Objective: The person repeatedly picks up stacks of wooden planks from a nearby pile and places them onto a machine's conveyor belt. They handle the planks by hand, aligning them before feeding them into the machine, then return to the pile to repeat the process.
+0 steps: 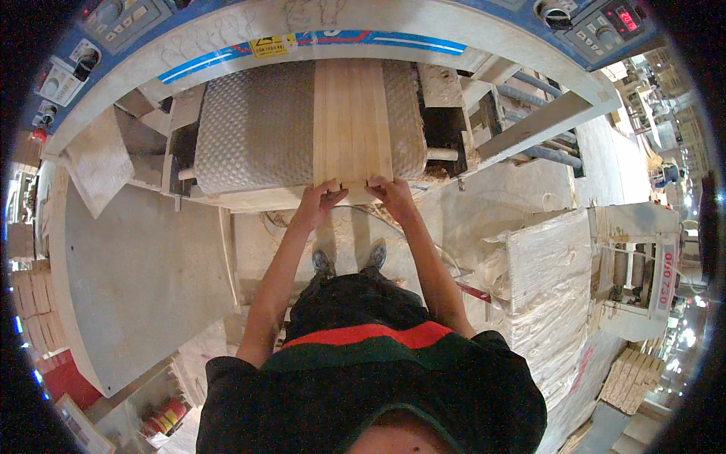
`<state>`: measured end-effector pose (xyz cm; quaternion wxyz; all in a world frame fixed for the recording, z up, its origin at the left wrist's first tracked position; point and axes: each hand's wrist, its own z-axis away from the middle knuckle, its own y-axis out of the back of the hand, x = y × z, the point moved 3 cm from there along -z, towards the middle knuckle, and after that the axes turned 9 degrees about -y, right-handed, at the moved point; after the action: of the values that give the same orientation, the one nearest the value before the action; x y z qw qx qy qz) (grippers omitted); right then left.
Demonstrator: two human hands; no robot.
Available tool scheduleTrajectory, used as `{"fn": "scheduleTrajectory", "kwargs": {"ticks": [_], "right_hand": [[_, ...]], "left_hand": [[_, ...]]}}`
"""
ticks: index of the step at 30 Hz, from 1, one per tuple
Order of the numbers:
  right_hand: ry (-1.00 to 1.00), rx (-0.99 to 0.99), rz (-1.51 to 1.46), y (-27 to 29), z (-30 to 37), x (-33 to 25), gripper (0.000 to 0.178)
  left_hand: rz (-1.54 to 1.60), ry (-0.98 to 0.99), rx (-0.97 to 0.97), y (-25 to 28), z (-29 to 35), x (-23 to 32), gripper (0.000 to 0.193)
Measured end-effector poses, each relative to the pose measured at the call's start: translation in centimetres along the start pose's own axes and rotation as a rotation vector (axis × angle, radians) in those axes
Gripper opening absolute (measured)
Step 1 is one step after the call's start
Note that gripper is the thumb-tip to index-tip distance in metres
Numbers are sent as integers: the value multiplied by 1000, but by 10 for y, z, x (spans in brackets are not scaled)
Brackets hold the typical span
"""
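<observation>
Nearest to us: a black short-sleeved shirt with red and dark-green bands (363, 393), worn by the person at work. At the middle of the scene we find a long pale panel of narrow wooden strips (352, 125), lying flat on a grey dimpled conveyor belt (253, 129), to the right of the belt's middle; its far end is hidden beneath the machine's beam.

We see the left hand (321, 200) at the panel's near left corner and the right hand (393, 198) at its near right corner. Fingers of both are bent and drawn in narrow, holding the near end, thumbs turned toward each other. How firm the grip is, we cannot tell.

Below the near end we make out a pair of dark shoes (324, 262) on a dusty floor. Far side: a white arched metal beam (363, 21) with a blue stripe and a yellow label. Far right, a blue control panel with a red-lit display (597, 34).

To the left we note a broad grey flat-topped table (144, 280); to the right, a tall stack wrapped in whitish plastic film (548, 280).
</observation>
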<state>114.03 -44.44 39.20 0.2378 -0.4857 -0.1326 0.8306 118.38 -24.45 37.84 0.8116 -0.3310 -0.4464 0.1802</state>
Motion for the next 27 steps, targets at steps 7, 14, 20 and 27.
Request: {"fn": "scheduleTrajectory", "kwargs": {"ticks": [7, 14, 20, 27], "right_hand": [[129, -72, 67, 11, -5, 13, 24], [-94, 7, -178, 28, 16, 40, 28], [-148, 236, -185, 85, 56, 86, 30], [7, 884, -401, 147, 140, 192, 26]], "left_hand": [[32, -14, -65, -1, -12, -7, 33], [6, 107, -41, 19, -10, -42, 34], [-393, 386, -29, 16, -3, -86, 34], [-526, 750, -480, 68, -34, -150, 37]]}}
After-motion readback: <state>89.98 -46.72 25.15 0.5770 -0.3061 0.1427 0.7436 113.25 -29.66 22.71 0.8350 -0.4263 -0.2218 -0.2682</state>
